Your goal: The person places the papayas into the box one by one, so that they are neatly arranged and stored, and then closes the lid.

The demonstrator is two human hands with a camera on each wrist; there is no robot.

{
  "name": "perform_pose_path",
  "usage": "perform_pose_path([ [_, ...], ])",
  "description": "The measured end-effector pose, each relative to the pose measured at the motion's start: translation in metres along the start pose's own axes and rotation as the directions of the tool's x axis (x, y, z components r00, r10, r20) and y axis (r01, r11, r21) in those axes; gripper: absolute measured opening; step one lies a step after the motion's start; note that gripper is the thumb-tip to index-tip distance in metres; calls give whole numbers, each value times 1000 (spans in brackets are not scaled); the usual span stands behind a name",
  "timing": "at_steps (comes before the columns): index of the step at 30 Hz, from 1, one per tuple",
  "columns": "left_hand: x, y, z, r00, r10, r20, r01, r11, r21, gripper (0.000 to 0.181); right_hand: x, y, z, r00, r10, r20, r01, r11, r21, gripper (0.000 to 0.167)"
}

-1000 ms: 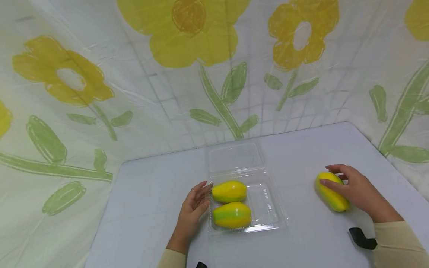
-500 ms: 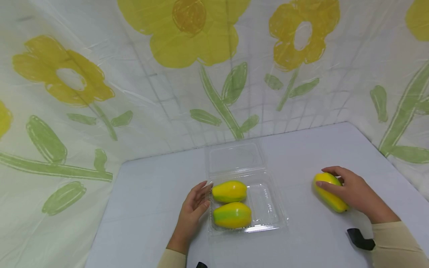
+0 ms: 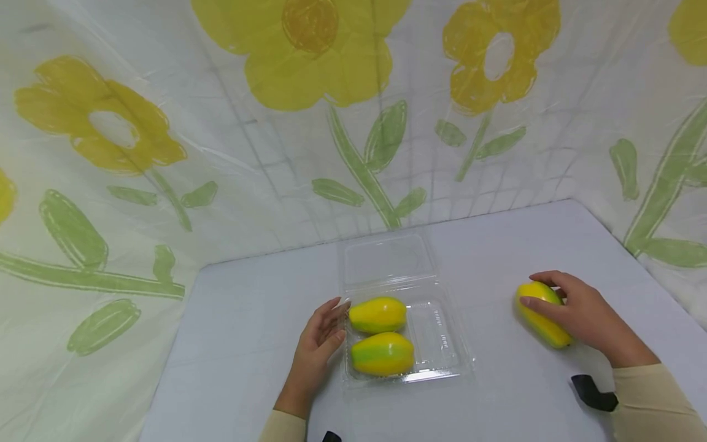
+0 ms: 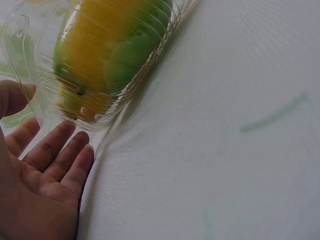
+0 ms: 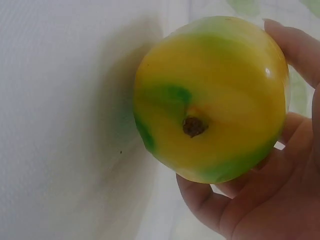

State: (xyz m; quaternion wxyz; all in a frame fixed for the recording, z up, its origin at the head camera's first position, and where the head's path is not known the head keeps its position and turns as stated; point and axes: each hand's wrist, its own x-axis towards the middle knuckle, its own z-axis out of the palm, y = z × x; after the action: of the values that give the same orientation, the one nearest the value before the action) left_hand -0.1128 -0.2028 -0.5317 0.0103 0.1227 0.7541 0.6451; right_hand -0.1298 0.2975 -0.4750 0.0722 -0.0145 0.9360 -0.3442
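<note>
My right hand (image 3: 587,316) grips a yellow-green papaya (image 3: 538,319) on the right side of the table, its thumb on the near side and its fingers round the far side. In the right wrist view the papaya (image 5: 210,100) faces the camera with its brown stem end. At the left edge of a clear plastic clamshell box (image 3: 439,331) is my left hand (image 3: 316,350), fingers loosely extended at the rim. Two more papayas lie side by side in the box's left part, one farther back (image 3: 378,315) and one nearer (image 3: 383,354). Through the box wall, the left wrist view shows a papaya (image 4: 105,45).
The box's lid (image 3: 389,258) lies folded back toward the rear of the white table (image 3: 248,331). Behind and beside the table hangs a curtain (image 3: 265,153) printed with yellow flowers. A black strap-like piece (image 3: 595,394) sticks out at the right sleeve.
My right hand has shifted slightly left with the papaya's far end, mostly in the first half second. The left hand, the box and its two papayas have stayed in place.
</note>
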Motion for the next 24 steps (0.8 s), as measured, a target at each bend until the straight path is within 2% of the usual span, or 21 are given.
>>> perform_pose_path([
  [7, 0, -1, 0, 1000, -2, -1, 2, 1000, 7, 58, -1, -6, -1, 1000, -14, -6, 14, 1000, 18, 74],
  [14, 1, -2, -1, 1000, 30, -2, -30, 999, 10, 58, -1, -16, -1, 998, -50, -26, 51, 998, 21, 72],
  [24, 1, -2, 0, 1000, 1, -4, -1, 1000, 0, 58, -7, -34, -1, 994, -96, -54, 98, 994, 40, 69],
])
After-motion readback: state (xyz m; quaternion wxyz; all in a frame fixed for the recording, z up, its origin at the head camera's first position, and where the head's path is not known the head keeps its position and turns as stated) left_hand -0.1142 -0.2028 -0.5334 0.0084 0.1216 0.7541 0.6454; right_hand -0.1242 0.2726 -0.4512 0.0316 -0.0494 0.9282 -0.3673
